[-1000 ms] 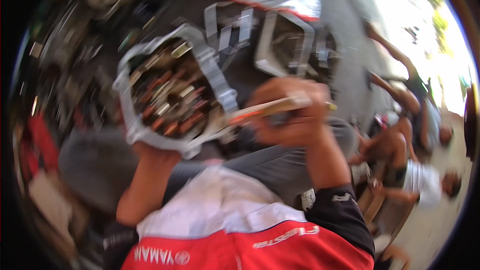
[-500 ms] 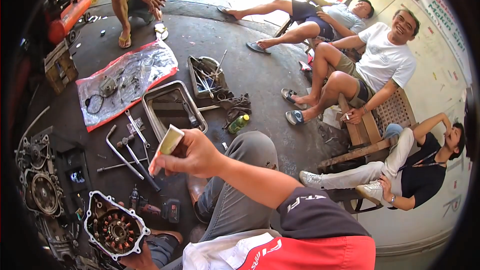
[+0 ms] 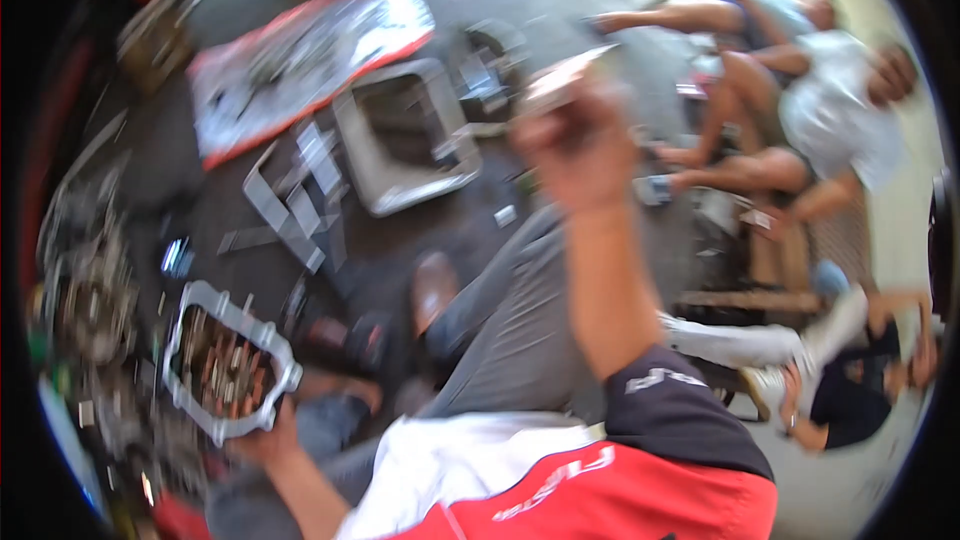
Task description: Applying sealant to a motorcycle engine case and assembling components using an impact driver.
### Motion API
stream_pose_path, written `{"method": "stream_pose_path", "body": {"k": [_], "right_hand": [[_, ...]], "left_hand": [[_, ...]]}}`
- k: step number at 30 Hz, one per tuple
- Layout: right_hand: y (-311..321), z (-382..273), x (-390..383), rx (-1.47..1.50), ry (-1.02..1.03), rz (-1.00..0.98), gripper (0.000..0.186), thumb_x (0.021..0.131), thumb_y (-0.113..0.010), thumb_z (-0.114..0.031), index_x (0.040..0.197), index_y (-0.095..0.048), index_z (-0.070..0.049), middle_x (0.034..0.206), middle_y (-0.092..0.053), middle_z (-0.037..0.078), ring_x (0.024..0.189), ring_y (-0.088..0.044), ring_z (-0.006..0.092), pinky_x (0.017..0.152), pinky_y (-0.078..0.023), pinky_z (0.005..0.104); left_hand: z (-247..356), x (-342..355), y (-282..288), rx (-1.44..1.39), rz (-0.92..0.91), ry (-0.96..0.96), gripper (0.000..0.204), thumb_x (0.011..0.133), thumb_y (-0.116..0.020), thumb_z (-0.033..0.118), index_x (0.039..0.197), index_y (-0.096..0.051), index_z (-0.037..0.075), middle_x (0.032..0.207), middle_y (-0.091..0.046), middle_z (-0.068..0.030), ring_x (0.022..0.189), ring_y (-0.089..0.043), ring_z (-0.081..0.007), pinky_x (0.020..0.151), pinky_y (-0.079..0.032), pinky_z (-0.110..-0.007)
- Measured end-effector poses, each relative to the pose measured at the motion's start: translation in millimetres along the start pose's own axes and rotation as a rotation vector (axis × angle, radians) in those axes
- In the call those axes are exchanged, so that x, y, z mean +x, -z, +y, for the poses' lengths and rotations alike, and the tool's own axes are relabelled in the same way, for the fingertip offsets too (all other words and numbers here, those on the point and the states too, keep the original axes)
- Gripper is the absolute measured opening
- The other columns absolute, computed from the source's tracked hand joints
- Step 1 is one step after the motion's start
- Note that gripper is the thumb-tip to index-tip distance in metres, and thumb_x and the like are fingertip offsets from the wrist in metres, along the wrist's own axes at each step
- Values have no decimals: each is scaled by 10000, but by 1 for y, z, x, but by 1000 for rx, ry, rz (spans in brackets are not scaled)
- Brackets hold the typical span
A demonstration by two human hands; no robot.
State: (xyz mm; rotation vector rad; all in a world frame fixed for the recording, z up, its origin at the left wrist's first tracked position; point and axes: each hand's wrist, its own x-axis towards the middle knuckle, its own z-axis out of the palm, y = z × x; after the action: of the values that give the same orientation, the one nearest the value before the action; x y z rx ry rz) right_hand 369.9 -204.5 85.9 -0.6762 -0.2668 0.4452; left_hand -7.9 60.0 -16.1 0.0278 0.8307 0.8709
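Much of the picture is smeared by motion. My left hand grips the lower edge of an engine cover, a pale metal casing with a scalloped rim. Inside the cover sits a ring of copper-coloured coils. My right hand is raised out in front of me, its fingers closed on a small flat pale packet. What kind of packet it is I cannot make out. Below that arm is my knee in grey trousers.
A rectangular metal basin lies on the floor ahead, beside wrenches and a red-edged plastic sheet bearing parts. Engine parts crowd the left. Several people sit along the right, one in a white shirt.
My right hand has swung right and upward with the packet. The view has shifted, and more of my left forearm shows. The cover stays in my left hand.
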Motion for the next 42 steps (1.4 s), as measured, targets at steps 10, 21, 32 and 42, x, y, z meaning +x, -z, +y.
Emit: {"method": "stream_pose_path", "body": {"k": [10,21,32,42], "right_hand": [[-20,2,3,-236,-113,-327,268,1018,-580,-220,1132,-600,22,924,-577,97,749,-463,158,668,-384,283],[-12,4,8,-195,-174,-225,250,1017,-575,-199,1126,-622,20,947,-604,95,776,-471,161,678,-382,283],[27,5,26,-356,-196,-91,231,1031,-553,-210,1093,-636,-2,967,-620,73,788,-468,146,699,-369,282],[4,31,32,-343,-264,-105,203,1027,-560,-191,1098,-612,-9,965,-615,79,791,-450,153,700,-361,288]], "left_hand": [[2,33,16,21,-488,37,731,907,-555,559,1530,-433,198,1575,-405,-128,1459,-360,-395,1162,-292,-685],[-108,104,51,263,-38,291,727,871,-402,703,1388,-586,226,1383,-604,-85,1237,-569,-366,951,-443,-626],[-136,134,95,377,39,509,728,849,-499,733,1358,-621,226,1357,-639,-52,1235,-584,-319,1017,-416,-581],[-95,164,118,688,145,580,512,957,-568,526,1267,-656,128,1231,-698,-106,1099,-681,-311,937,-533,-573]]}}
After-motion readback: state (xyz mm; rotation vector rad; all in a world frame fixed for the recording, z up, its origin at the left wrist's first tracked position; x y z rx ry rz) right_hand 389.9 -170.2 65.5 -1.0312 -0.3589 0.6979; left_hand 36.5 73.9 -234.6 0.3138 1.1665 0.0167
